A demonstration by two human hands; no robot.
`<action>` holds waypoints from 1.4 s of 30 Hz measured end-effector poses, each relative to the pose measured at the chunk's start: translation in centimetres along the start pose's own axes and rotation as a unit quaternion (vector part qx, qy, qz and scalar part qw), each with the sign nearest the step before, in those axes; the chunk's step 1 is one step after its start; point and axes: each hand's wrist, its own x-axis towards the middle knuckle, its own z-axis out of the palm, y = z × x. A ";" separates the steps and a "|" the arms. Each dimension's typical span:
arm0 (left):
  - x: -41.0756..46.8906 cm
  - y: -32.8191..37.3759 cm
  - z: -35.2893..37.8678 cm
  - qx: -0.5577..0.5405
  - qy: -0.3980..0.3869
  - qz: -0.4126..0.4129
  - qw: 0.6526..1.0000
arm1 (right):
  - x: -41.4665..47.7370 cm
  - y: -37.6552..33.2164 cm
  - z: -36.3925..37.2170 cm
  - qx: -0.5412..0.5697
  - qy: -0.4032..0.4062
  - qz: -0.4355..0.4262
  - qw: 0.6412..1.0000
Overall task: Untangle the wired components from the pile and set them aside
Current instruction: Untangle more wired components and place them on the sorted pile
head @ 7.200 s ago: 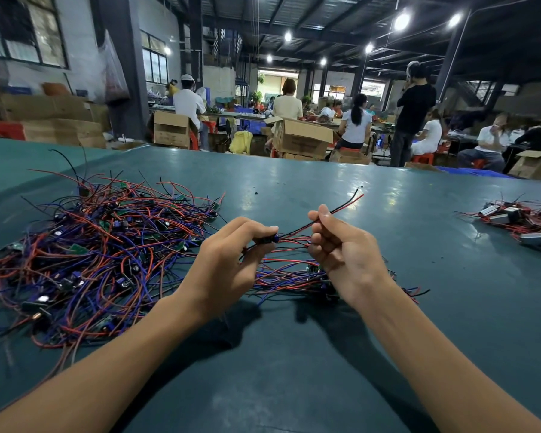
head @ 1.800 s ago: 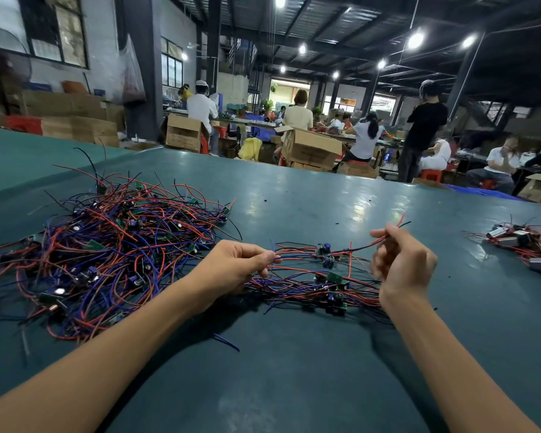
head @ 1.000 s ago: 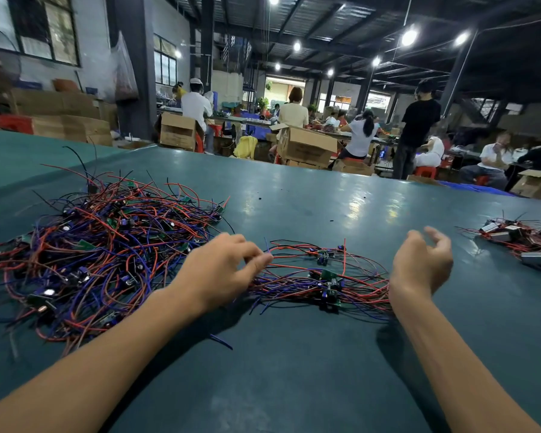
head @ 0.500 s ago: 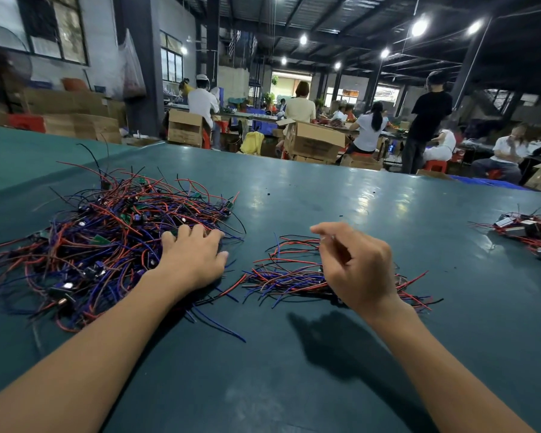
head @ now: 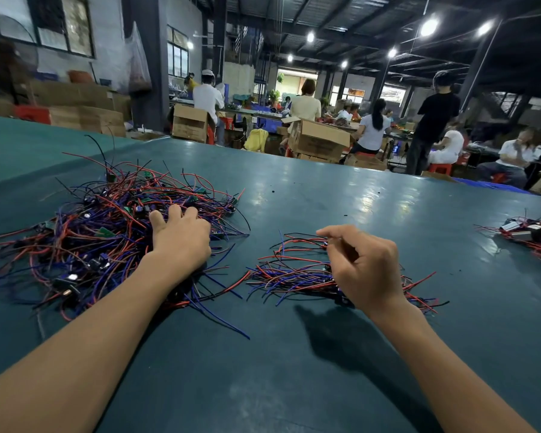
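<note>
A big tangled pile of red, blue and black wired components [head: 100, 232] with small green boards lies on the left of the teal table [head: 294, 385]. My left hand [head: 180, 237] rests on the pile's right side, fingers spread, fingertips among the wires. A smaller, flatter bundle of sorted wired components [head: 288, 273] lies right of it. My right hand [head: 364, 265] hovers over that bundle's right part with loosely curled fingers. No wire shows in its fingers. It hides part of the bundle.
A third small heap of red-wired parts with silver blocks [head: 527, 235] sits at the far right edge. A loose blue wire [head: 222, 321] trails toward me from the big pile. Behind the table's far edge people work among cardboard boxes [head: 317, 140].
My right hand has let go of the wire it pulled out and now hangs over the small bundle. My left hand has moved left from the bundle onto the big pile.
</note>
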 end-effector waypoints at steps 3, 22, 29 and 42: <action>-0.1 -0.1 0.4 -0.011 0.019 0.002 1.000 | 0.1 0.0 0.0 0.004 -0.002 -0.002 1.000; -0.2 0.3 0.8 -0.046 0.033 0.005 0.998 | -0.1 0.1 0.3 0.006 0.005 -0.008 1.000; -0.6 0.4 0.6 -0.071 0.060 0.010 0.996 | -0.1 0.1 0.3 0.005 0.012 -0.020 1.000; -4.1 3.4 -3.8 -0.283 0.353 0.229 0.862 | -0.2 -0.6 0.7 0.039 0.030 -0.027 0.998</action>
